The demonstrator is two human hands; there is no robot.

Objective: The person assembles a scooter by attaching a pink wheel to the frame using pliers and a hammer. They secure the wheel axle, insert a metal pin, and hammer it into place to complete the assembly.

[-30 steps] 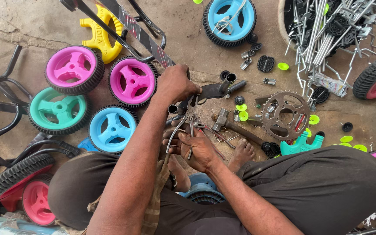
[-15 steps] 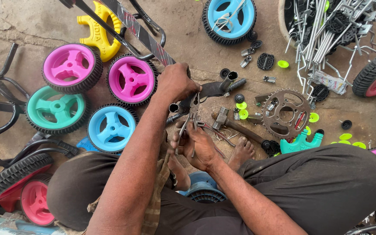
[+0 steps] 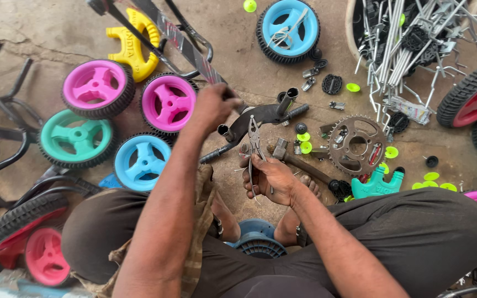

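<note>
Head view: right hand [image 3: 271,177] closed on pliers [image 3: 255,140], now raised with the nose pointing up at the frame bracket [image 3: 260,116]; a second ago they sat lower, down among the parts by the hammer [image 3: 299,163]. Left hand [image 3: 213,105] still gripping the frame tube [image 3: 183,44], barely moved, so the bracket stays steadied. Beyond: sprocket [image 3: 357,144], pink wheels [image 3: 168,104], blue wheel [image 3: 289,21], rods [image 3: 398,38] top right.
</note>
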